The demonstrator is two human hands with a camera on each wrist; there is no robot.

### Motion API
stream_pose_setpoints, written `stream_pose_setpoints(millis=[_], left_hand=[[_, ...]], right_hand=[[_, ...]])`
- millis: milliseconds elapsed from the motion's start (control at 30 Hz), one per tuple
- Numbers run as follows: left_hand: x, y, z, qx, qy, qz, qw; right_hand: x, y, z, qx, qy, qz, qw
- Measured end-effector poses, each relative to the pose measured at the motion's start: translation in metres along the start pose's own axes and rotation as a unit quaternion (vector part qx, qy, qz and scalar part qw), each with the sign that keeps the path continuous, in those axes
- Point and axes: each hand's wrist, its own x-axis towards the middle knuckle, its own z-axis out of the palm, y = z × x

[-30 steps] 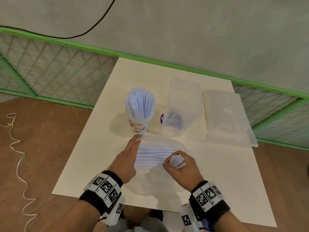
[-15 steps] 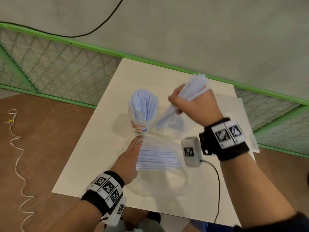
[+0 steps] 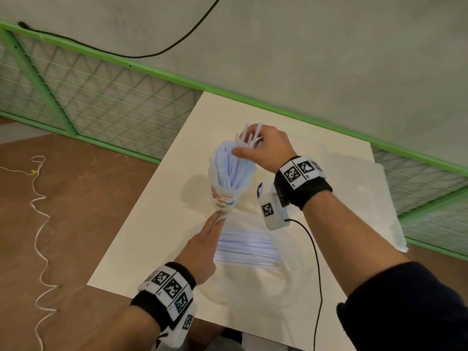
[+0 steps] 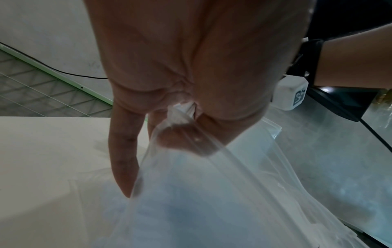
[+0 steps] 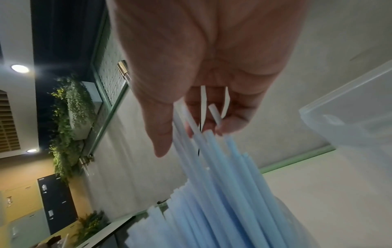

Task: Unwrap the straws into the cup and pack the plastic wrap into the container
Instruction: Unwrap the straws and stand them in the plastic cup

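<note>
Above the cup, our right hand [image 3: 263, 148] has its fingers curled round the tops of a small bunch of straws [image 3: 249, 138], whose lower ends already stand among the pale blue straws packed in the printed cup [image 3: 224, 191]. Our left hand [image 3: 202, 245] lies low on the worktop [image 3: 157, 236], thumb and fingers pinching the mouth of the clear plastic wrap [image 3: 255, 224], with the remaining straws [image 3: 247, 249] lying flat inside it just beside the cup's foot.

We judge the cup to be the weak spot: it is tall, narrow and crowded, so a sideways push while letting go could tip it, or the new straws could catch on the others and spring out over the rim. The left hand sits almost against the cup's base, and a tug on the wrap could nudge it.

Only the left wrist view shows the pinch itself, film gathered between thumb and fingers [image 4: 125, 159]; from the head view that hand looks merely flat. The right wrist view shows white straw ends poking up between loosely curled fingers [image 5: 231, 124], and the clear container [image 5: 350, 107] close by on the right, which our right forearm mostly hides from the head view.
</note>
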Motion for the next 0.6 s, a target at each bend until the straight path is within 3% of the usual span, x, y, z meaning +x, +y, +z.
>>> stream_pose_setpoints(millis=[200,267,367,433,600], left_hand=[[0.002,0.001,0.0,0.0,-0.002,0.001,1.0],[0.003,0.0,0.001,0.0,-0.002,0.0,1.0],[0.004,-0.001,0.003,0.002,0.0,-0.001,1.0],[0.005,-0.002,0.004,0.004,-0.003,-0.006,1.0],[0.004,-0.002,0.004,0.004,-0.005,-0.013,1.0]], right_hand=[[-0.013,0.008,0.007,0.067,0.108,-0.067,0.99],[-0.021,0.014,0.016,0.019,0.081,-0.1,0.991],[-0.034,0.021,0.034,-0.109,-0.021,-0.112,0.987],[-0.037,0.026,0.043,-0.108,-0.031,-0.113,0.987],[-0.038,0.028,0.049,-0.035,0.076,-0.111,0.99]])
